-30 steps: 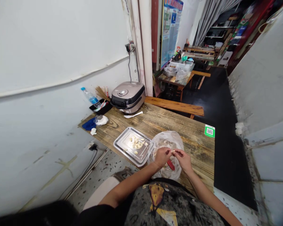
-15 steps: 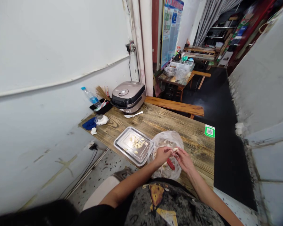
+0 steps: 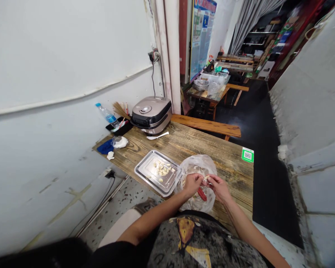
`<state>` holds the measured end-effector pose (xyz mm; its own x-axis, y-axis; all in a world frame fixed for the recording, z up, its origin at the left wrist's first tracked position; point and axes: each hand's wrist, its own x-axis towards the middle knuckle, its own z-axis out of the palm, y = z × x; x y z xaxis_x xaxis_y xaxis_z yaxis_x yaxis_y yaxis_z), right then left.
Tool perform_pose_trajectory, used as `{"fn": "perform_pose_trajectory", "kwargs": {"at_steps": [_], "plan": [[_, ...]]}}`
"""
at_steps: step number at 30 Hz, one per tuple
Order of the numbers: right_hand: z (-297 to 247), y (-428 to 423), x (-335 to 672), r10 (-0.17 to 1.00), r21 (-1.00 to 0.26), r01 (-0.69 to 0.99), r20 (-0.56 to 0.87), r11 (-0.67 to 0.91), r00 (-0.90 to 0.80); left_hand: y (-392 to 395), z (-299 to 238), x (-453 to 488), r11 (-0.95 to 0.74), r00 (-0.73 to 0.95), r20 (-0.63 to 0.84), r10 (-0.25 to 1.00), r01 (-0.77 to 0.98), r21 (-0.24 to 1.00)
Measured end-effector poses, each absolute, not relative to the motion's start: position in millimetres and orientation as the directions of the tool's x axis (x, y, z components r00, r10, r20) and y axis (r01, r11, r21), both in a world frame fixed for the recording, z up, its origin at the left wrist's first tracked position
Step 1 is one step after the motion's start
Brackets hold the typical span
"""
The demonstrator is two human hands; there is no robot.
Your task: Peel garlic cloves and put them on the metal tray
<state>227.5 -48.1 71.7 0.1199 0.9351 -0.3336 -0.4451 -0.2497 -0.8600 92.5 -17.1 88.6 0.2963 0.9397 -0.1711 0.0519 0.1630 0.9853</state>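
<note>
Whitish piece [image 3: 206, 178]: I'm seeing left hand [image 3: 193, 183] and right hand [image 3: 219, 188] pinching it, fingers narrowed, hovering over the clear plastic bag [image 3: 201, 160].

The place is looking like a small, plain eatery, though no sign is settling it. Wooden tables and benches are running in a row from near to far: a near table [image 3: 231, 163], a near bench [image 3: 209, 125] beyond it, then a middle table [image 3: 197, 93] with bags and a clear tub [image 3: 216, 77], and more tables and benches [image 3: 236, 66] farther off. A green code sticker [image 3: 248, 155] is lying on the near table's right corner, as in shops. A rice cooker [image 3: 152, 113] is sitting at its far left. A printed poster [image 3: 203, 41] is hanging beyond, while a grey curtain [image 3: 244, 26] and loaded shelves [image 3: 258, 35] are filling the far end. Scuffed walls [image 3: 309, 96] are enclosing the narrow room.
</note>
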Motion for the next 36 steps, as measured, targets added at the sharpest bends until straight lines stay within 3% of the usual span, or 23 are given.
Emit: {"fn": "perform_pose_trajectory", "kwargs": {"at_steps": [8, 13, 22, 27, 30, 36], "plan": [[75.2, -48.0, 226.4, 0.939, -0.878, -0.433, -0.300, -0.203, 0.169, -17.3, 93.6, 89.6, 0.079, 0.363, -0.104, 0.926, 0.082, 0.993], [73.6, -49.4, 225.1, 0.939, -0.872, -0.445, -0.302, -0.203, 0.163, -16.7, 92.6, 89.8, 0.072, 0.310, -0.123, 0.943, 0.169, 0.983], [75.7, -50.4, 218.7, 0.934, -0.858, -0.479, -0.305, -0.185, 0.185, -17.5, 91.7, 89.0, -0.128, 0.347, 0.016, 0.938, 0.300, 0.945], [71.9, -49.5, 218.1, 0.922, -0.919, -0.331, -0.302, -0.213, 0.245, -17.5, 91.4, 86.4, -0.207, 0.361, 0.057, 0.931, 0.393, 0.896], [71.9, -47.9, 217.5, 0.917, -0.923, -0.307, -0.313, -0.232, 0.247, -17.5, 90.2, 85.6, -0.200, 0.349, 0.053, 0.936, 0.400, 0.895], [74.7, -45.6, 218.5, 0.918, -0.805, -0.540, -0.372, -0.244, 0.140, -14.7, 84.0, 90.3, -0.011, 0.297, -0.075, 0.952, 0.280, 0.960]]}}
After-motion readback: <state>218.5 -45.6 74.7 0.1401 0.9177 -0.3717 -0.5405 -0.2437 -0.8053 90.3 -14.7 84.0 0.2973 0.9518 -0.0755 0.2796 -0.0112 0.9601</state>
